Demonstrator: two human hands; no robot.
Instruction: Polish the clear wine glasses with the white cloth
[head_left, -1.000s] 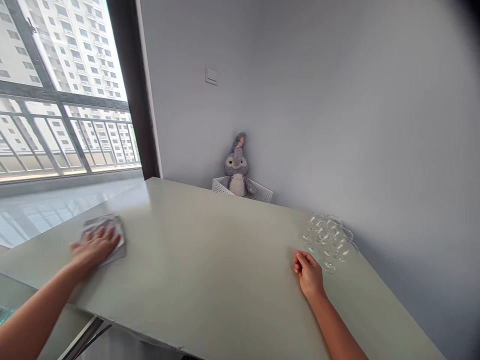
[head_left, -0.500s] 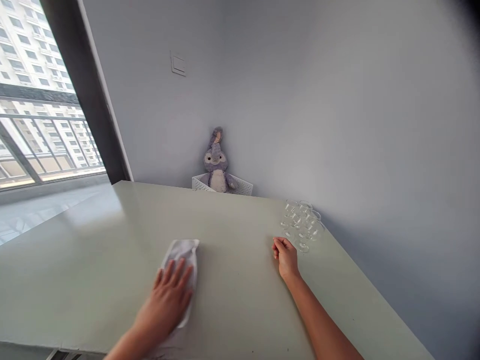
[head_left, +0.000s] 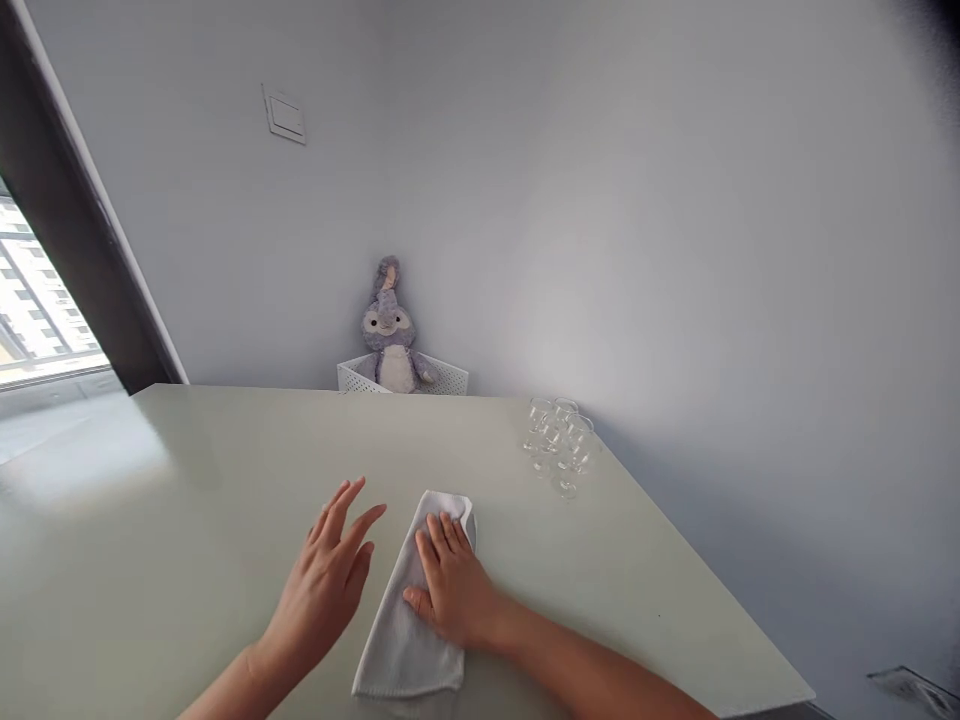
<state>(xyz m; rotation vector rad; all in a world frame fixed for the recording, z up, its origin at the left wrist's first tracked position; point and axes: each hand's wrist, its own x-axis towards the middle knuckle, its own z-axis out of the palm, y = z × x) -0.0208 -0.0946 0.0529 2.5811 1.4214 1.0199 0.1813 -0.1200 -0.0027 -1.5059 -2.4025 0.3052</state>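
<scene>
A folded white cloth point(head_left: 409, 655) lies on the pale tabletop point(head_left: 247, 470) near the front middle. My right hand point(head_left: 454, 590) rests flat on the cloth, palm down, with its fingers stretched forward and the thumb out to the left. Just left of the cloth, my left hand point(head_left: 322, 575) hovers above the table, fingers spread, holding nothing. Farther back on the right stands a cluster of clear stemmed glasses point(head_left: 559, 440), apart from both hands.
A plush rabbit point(head_left: 395, 368) sits in a white perforated basket point(head_left: 450, 380) beyond the far table edge. Grey walls point(head_left: 637, 200) meet behind it, with a light switch point(head_left: 286, 115) on the left one. A window point(head_left: 45, 300) is at far left.
My left hand has come off the cloth, and my right hand, a loose fist by the glasses before, now presses flat on it. The cloth lies farther right; the view has turned right.
</scene>
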